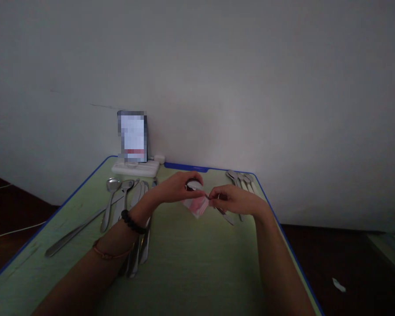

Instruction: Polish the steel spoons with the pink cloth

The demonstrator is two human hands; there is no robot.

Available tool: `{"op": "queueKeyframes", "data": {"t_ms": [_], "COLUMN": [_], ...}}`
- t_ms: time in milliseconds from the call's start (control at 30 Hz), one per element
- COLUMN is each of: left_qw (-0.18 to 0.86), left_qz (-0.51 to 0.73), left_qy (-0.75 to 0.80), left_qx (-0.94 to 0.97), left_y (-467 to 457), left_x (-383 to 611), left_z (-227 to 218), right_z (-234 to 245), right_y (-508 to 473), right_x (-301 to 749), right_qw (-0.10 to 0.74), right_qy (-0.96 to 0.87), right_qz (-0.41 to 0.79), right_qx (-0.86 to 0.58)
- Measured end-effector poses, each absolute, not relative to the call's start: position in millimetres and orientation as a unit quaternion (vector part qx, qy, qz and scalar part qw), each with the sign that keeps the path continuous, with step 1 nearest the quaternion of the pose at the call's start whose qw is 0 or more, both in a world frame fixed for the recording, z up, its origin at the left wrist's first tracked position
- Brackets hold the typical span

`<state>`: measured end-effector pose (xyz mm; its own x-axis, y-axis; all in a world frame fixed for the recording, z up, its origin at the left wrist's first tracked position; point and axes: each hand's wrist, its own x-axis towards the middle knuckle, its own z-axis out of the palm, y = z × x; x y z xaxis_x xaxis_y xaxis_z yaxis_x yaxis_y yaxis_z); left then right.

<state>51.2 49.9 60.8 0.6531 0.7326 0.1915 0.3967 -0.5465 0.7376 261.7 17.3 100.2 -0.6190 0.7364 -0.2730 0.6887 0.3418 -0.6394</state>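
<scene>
My left hand point(179, 186) is closed around the bowl of a metal spoon point(193, 184) over the middle of a pale green table point(191, 263). My right hand point(232, 199) pinches a pink cloth point(197, 205) that hangs just under the spoon, between the two hands. The spoon's handle point(225, 216) runs down to the right under my right hand. A dark bead bracelet and a thin cord sit on my left wrist.
Several spoons and knives point(125, 206) lie in a row on the table's left, one long piece point(75, 232) angled toward the left edge. More cutlery point(242, 180) lies at the back right. A phone on a white stand point(133, 140) stands against the wall.
</scene>
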Motion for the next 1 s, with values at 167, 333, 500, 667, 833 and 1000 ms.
{"op": "queueKeyframes", "data": {"t_ms": [167,333,500,667,833,1000], "left_qw": [0.345,0.340,0.375,0.396,0.366,0.324], "left_qz": [0.252,0.246,0.256,0.247,0.235,0.212], "left_qy": [0.359,0.380,0.393,0.395,0.407,0.389], "left_qx": [0.829,0.824,0.800,0.792,0.803,0.836], "left_y": [51.1,53.2,53.3,54.0,53.6,53.5], "left_x": [51.6,53.3,54.5,53.5,53.6,55.0], "left_z": [57.5,53.3,49.7,46.4,43.2,36.8], "right_z": [100.5,100.7,100.0,98.4,96.7,90.4], "right_y": [15.3,13.5,13.4,16.5,23.1,32.4], "right_x": [254.6,251.7,254.5,267.0,289.6,308.0], "right_qw": [0.049,0.059,0.051,0.033,0.004,-0.007], "right_qy": [-0.808,-0.794,-0.806,-0.767,-0.699,-0.636], "right_qz": [0.379,0.376,0.337,0.328,0.273,0.165], "right_qx": [-0.449,-0.474,-0.484,-0.551,-0.661,-0.754]}}
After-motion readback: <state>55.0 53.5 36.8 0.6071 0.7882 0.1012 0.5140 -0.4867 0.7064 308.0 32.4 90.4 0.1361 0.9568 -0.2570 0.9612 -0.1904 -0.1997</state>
